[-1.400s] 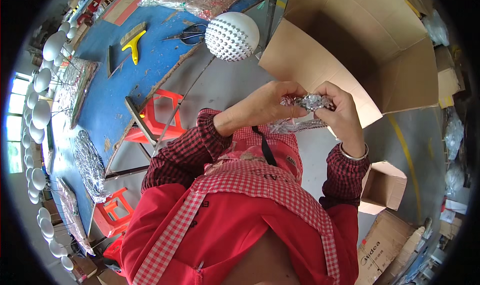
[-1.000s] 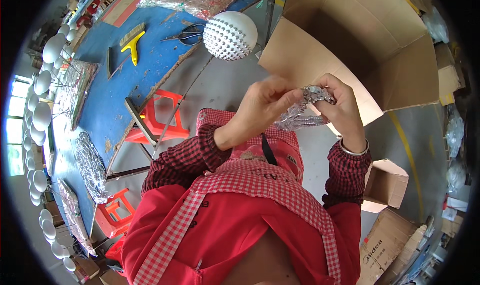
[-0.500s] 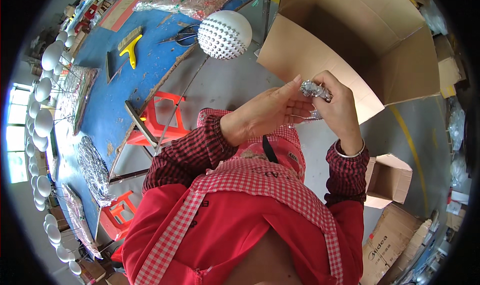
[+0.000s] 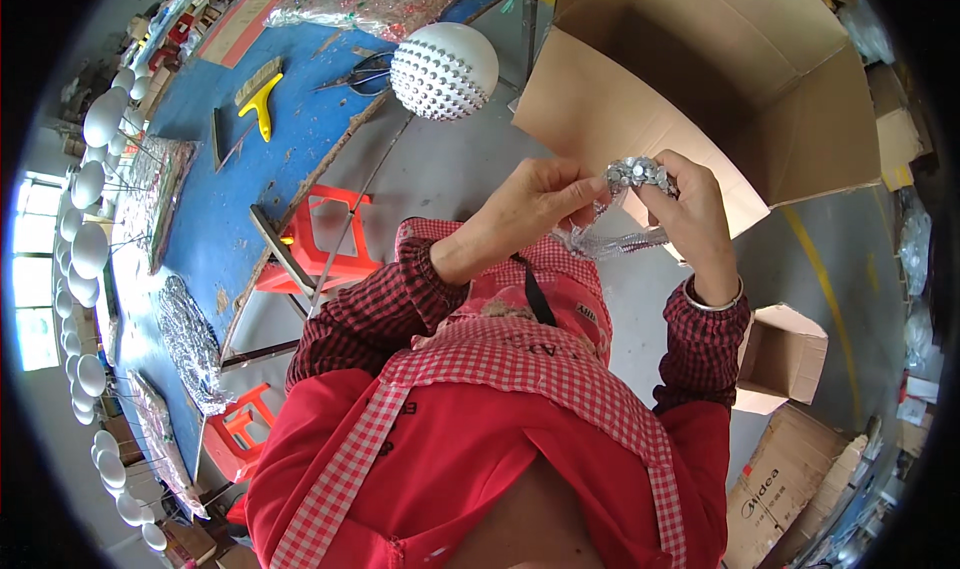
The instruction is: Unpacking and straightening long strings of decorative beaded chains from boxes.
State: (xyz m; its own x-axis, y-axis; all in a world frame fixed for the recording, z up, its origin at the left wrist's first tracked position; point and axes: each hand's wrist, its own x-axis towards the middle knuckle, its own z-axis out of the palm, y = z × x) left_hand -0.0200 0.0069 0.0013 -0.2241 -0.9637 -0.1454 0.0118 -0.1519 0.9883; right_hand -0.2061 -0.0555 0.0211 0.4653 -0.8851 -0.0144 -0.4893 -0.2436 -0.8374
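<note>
A bunched strand of shiny silver beads (image 4: 638, 174) is stretched between my two hands, in front of the open carton. My right hand (image 4: 695, 214) pinches the thick clump of it from the right. On the other side, the thumb and fingers of my left hand (image 4: 540, 204) close on the strand's left end. A loose loop of the strand sags below the hands. Beyond my left hand, a white ball (image 4: 445, 72) sits on a thin rod, its lower left part covered in rows of silver studs.
To the left stands a worn blue table (image 4: 215, 209) with a yellow-handled brush (image 4: 260, 104), scissors (image 4: 370, 73) and plastic-wrapped bundles. A large open carton (image 4: 640, 119) is at the far right, a smaller box (image 4: 785, 359) nearer. Red stools (image 4: 320, 239) stand by the table; white balls on rods line the left.
My left hand has turned from an open palm to a pinch on the strand. The strand is now spread between both hands, with a loop hanging lower; the right hand has shifted slightly right.
</note>
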